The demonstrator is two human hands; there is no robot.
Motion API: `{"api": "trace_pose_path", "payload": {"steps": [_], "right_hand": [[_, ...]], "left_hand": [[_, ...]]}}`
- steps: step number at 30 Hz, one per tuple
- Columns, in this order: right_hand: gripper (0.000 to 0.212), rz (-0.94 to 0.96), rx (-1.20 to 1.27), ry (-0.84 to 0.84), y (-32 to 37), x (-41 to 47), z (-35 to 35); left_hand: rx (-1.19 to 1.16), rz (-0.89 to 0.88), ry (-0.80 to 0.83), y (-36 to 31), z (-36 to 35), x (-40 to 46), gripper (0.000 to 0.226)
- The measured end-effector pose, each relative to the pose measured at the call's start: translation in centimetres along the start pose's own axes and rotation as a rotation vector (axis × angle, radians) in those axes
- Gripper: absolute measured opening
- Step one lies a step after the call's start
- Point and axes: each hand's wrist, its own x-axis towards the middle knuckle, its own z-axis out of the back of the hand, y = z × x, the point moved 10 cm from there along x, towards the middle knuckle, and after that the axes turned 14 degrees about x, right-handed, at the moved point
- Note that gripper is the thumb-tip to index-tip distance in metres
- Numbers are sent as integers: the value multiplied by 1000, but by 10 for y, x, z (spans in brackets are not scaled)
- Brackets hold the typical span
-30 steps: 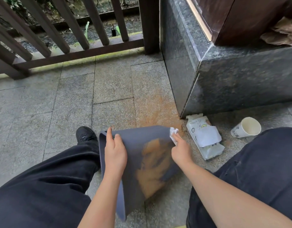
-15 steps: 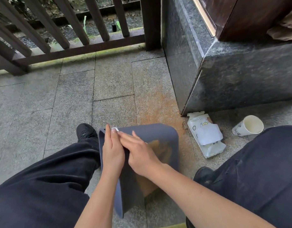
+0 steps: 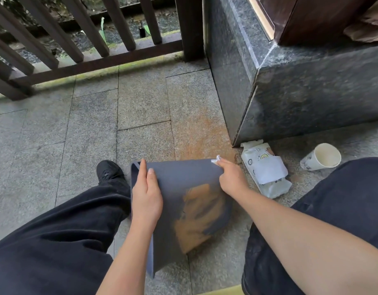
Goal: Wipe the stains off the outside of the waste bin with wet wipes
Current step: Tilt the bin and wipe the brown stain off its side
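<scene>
Down on the paving, the grey waste bin point(image 3: 179, 188) lay between the person's legs, orange stains point(image 3: 199, 216) uppermost. The left hand point(image 3: 146, 194) lay flat on it, fingers spread; the right hand point(image 3: 230, 177) pinched a wet wipe point(image 3: 215, 160) at its far corner. Just beside sat the wipes pack point(image 3: 266, 169), a paper cup point(image 3: 321, 156) and a stone plinth point(image 3: 301, 92)
</scene>
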Motion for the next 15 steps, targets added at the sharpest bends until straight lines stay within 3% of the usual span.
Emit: {"api": "trace_pose_path", "payload": {"steps": [4, 7, 12, 15], "right_hand": [[67, -9, -31, 44, 12, -1, -4], [68, 28, -28, 169, 43, -12, -22], [76, 409, 72, 357, 137, -70, -71], [80, 464, 73, 417, 146, -79, -86]], "left_hand": [[9, -24, 5, -2, 4, 2, 50], [42, -94, -21, -12, 8, -2, 53], [53, -169, -33, -19, 6, -7, 55], [48, -176, -48, -16, 9, -8, 54]]}}
